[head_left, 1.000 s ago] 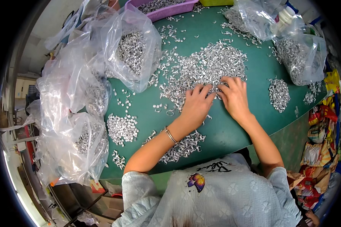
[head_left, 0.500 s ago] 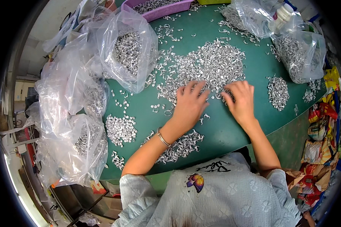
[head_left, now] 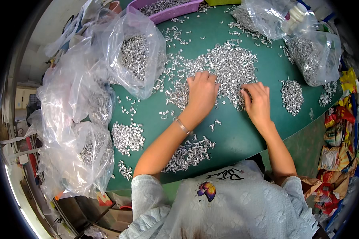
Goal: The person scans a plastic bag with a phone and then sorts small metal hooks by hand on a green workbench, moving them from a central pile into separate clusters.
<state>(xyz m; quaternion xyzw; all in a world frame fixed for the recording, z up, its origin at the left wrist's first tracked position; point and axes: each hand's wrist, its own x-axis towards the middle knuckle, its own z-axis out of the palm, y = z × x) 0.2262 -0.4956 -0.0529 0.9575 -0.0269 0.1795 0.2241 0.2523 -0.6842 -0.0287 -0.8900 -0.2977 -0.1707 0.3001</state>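
Note:
A large heap of small silvery curved metal pieces (head_left: 235, 59) lies on the green tabletop. My left hand (head_left: 202, 89) rests at the heap's near left part, its fingers drawn together and bent down; whatever is under the fingertips is hidden. At the near right edge of the heap is my right hand (head_left: 257, 99), thumb and fingers curled toward each other. What they hold is too dark and small to make out. A couple of loose metal pieces (head_left: 214, 125) lie between my forearms. Nearer to me, a smaller pile of curved pieces (head_left: 191, 154) sits beside my left forearm.
Clear plastic bags of metal pieces (head_left: 135, 55) stand on the left, with another bag (head_left: 313, 59) at the far right. A purple tray (head_left: 175, 12) is at the back. Separate piles lie left (head_left: 127, 138) and right (head_left: 292, 96). Colourful packages (head_left: 334, 135) lie beyond the right edge.
My left hand has moved slightly farther into the heap, and its spread fingers have drawn together. My right hand has shifted a little to the right, fingers still curled.

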